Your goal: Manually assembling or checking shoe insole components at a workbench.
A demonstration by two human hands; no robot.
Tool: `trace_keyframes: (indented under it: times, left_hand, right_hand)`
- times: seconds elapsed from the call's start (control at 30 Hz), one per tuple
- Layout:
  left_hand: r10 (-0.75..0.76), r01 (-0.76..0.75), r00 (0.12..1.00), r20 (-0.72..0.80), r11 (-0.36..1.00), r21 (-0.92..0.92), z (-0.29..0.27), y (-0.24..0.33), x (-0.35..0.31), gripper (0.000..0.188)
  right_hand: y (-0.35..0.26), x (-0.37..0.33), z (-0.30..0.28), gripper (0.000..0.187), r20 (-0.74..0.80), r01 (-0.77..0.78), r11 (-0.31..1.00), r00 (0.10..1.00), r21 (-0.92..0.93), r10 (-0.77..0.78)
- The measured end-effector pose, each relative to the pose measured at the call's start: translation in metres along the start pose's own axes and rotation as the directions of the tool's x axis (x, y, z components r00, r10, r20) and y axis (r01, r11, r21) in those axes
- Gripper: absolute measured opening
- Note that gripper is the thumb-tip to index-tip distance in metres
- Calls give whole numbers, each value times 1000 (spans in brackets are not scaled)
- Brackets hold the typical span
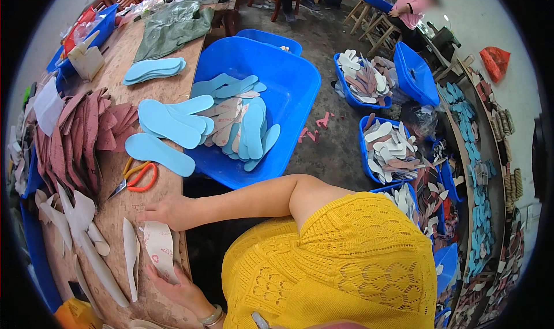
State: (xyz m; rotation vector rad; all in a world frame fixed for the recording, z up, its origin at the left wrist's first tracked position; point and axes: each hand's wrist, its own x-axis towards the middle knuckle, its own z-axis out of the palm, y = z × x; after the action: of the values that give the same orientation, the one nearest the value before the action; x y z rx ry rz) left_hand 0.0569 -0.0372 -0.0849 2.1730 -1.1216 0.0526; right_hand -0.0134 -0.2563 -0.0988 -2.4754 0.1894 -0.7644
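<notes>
Between the two hands, near the close edge of the worktop [173, 189], lies a pale printed insole [160, 248] with red marks. The left hand [183, 294], with a bracelet [212, 315] on its wrist, has the lower end of this insole between the thumb and the fingers, so its grip is narrow and holding. The right hand [170, 212] lies over the upper end with fingers bent; whether this grip pinches the piece or only presses on it, I am not able to see. The long axis of the insole goes from one hand to the other, up and down in the view, almost along the worktop edge. Each hand is at one end, thus neither of them is clearly nearer, and the middle part is left uncovered.

Just beside the insole, on its left, is a white pointed piece [131, 260], lying about parallel and limiting the room on that side. Further left are long white strips [95, 265]. Above the right hand lie scissors [140, 177] with orange handles, their blades pointing down and left, away from this hand. Behind them stands a thick bunch of dusty-pink pieces [75, 141]. Higher than the scissors, light blue insoles [173, 123] are spread at the far side of the right forearm [248, 203]. Next to the worktop is a big blue tub [297, 92], with more blue and printed insoles inside.
</notes>
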Motion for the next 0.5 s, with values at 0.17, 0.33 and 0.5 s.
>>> trace_keyframes:
  times: [0.17,0.33,0.5]
  left_hand:
    - [26,-26,998,-60,1000,-4,0,-2,-2,55]
    - [37,-36,999,-15,997,63,2,-2,-2,53]
    - [58,-56,998,-7,992,114,1,2,0,52]
  right_hand:
    - [0,-2,-2,65,-33,18,1000,999,-1,-18]
    - [3,-3,-1,68,-160,-36,999,987,-1,35]
    - [1,-4,-12,61,-239,57,992,967,-116,-84]
